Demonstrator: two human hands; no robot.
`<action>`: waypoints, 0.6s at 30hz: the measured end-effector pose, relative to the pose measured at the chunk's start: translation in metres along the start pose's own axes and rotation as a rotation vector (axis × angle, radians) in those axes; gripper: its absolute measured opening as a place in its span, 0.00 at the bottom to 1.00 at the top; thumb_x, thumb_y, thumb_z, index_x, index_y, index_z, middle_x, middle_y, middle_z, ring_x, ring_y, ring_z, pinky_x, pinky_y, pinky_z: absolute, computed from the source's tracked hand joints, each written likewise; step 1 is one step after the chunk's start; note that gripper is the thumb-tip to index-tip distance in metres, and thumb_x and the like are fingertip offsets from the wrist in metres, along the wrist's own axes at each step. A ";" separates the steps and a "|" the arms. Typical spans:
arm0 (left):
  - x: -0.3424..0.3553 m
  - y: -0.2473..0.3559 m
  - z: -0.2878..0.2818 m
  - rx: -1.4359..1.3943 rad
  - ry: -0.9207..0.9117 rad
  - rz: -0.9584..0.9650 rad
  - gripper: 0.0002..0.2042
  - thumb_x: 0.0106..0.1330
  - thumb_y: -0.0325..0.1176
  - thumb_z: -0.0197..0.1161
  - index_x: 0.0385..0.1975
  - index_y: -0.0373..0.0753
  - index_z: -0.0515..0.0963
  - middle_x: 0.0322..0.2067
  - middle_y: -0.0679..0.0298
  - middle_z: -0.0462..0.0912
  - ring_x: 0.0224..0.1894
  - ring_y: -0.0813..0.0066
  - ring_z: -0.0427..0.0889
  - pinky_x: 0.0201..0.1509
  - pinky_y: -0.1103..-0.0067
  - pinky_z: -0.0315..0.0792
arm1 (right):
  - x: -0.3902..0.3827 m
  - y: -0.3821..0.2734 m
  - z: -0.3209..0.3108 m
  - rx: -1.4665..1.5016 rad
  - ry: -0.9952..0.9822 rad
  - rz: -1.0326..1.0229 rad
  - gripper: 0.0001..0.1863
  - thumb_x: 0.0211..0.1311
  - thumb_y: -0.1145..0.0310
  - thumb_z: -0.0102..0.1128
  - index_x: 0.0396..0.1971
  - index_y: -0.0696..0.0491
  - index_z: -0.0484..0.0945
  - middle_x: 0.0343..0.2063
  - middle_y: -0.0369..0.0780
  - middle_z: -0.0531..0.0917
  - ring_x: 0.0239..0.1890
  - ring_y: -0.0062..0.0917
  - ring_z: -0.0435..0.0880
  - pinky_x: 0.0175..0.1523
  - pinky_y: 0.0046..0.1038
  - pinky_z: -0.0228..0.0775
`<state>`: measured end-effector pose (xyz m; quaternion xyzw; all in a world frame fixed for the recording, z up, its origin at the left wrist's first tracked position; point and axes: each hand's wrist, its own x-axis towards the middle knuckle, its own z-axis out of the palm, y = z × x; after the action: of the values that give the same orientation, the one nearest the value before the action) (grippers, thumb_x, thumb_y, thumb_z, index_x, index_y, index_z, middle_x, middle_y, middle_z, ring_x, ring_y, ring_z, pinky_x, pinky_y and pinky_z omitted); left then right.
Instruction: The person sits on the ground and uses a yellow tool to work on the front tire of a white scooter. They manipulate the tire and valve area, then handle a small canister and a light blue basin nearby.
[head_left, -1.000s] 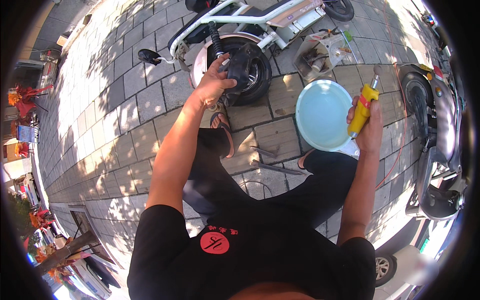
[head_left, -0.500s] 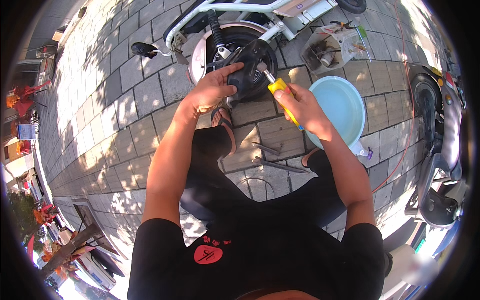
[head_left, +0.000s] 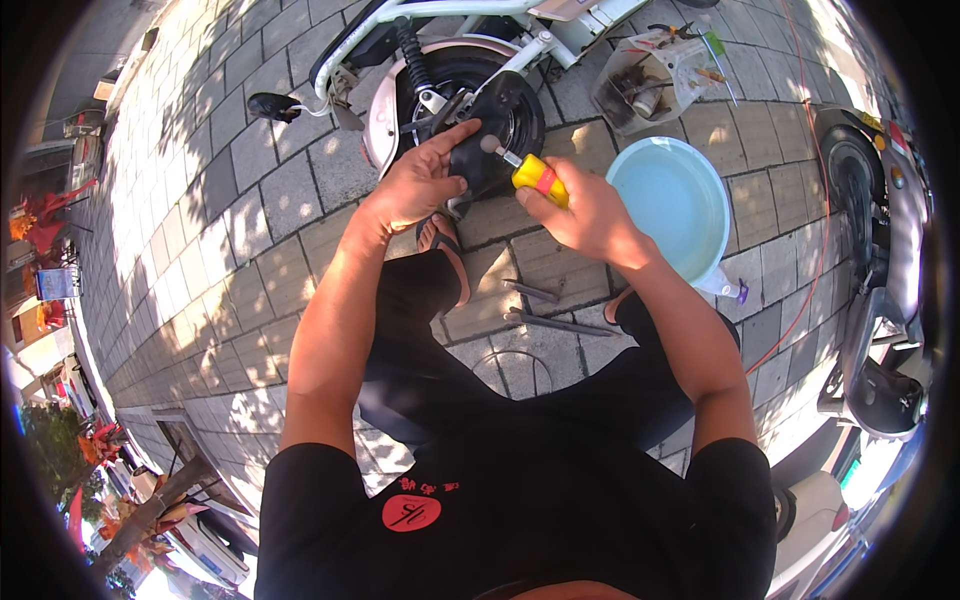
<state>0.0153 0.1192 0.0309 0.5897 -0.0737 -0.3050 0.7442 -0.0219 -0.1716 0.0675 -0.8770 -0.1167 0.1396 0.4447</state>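
Observation:
My left hand (head_left: 420,178) pinches a limp black rubber inner tube (head_left: 478,165) hanging at the rear wheel (head_left: 515,128) of a white scooter (head_left: 450,20), index finger stretched along the rubber. My right hand (head_left: 575,215) is wrapped round a yellow hand tool (head_left: 530,175) with a red band, whose shaft ends in a round pale head (head_left: 491,144) at the rubber's surface; whether it touches is unclear. Beside my right hand is a light blue basin (head_left: 690,180) of water.
A translucent bin of tools (head_left: 648,92) stands behind the basin. Metal bars (head_left: 560,325) lie on the paving between my feet. A red hose (head_left: 820,250) runs along the right, near a parked silver scooter (head_left: 880,360). A tree trunk (head_left: 150,520) shows at lower left.
My right hand and the yellow tool have swung leftward from above the basin toward the rubber, tool tilting over. My left hand still holds the rubber, slightly shifted.

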 end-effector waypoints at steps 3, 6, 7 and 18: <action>0.000 0.001 0.000 -0.039 0.010 -0.018 0.45 0.65 0.05 0.54 0.86 0.33 0.54 0.71 0.60 0.81 0.68 0.76 0.83 0.76 0.77 0.73 | 0.002 -0.002 0.005 0.006 -0.016 0.006 0.32 0.72 0.50 0.74 0.62 0.61 0.79 0.44 0.54 0.91 0.48 0.50 0.93 0.53 0.42 0.83; 0.000 0.002 0.000 -0.116 0.014 -0.025 0.45 0.64 0.05 0.53 0.86 0.33 0.54 0.71 0.60 0.81 0.68 0.76 0.83 0.75 0.77 0.74 | 0.003 0.002 0.011 0.002 -0.018 0.031 0.29 0.71 0.46 0.71 0.62 0.50 0.81 0.48 0.51 0.91 0.51 0.54 0.90 0.56 0.47 0.82; 0.001 0.002 0.001 -0.157 0.005 -0.027 0.46 0.64 0.05 0.53 0.86 0.33 0.54 0.70 0.59 0.81 0.68 0.76 0.84 0.75 0.77 0.74 | 0.003 0.002 0.011 0.002 -0.019 0.032 0.29 0.71 0.46 0.71 0.62 0.50 0.81 0.48 0.51 0.91 0.51 0.55 0.90 0.56 0.48 0.82; -0.003 0.008 -0.003 -0.295 -0.060 -0.053 0.46 0.64 0.07 0.53 0.87 0.33 0.51 0.68 0.58 0.83 0.62 0.75 0.87 0.59 0.84 0.80 | 0.001 0.009 0.013 -0.108 0.040 -0.063 0.28 0.70 0.47 0.71 0.58 0.52 0.80 0.47 0.51 0.90 0.49 0.55 0.89 0.53 0.50 0.82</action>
<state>0.0172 0.1248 0.0384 0.4663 -0.0347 -0.3496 0.8119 -0.0247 -0.1661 0.0527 -0.8982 -0.1426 0.1015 0.4032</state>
